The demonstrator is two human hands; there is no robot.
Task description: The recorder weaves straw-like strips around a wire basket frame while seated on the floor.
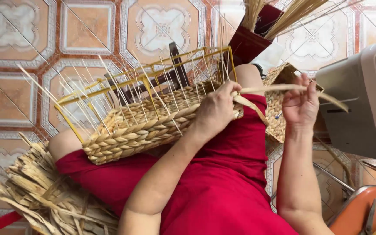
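Both hands grip closed: left hand (pixel 216 109) clamps the half-woven straw basket (pixel 140 128) rim; right hand (pixel 301 104) pinches a flat pale straw strand (pixel 266 88).

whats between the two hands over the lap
In the head view, a flat straw strand spans from the left hand on the half-woven basket to the right hand.

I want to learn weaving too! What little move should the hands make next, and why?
Probably pull the flat straw strand snug with the right hand. It stretches loosely from the half-woven straw basket on its yellow wire frame, whose end the left hand is steadying.
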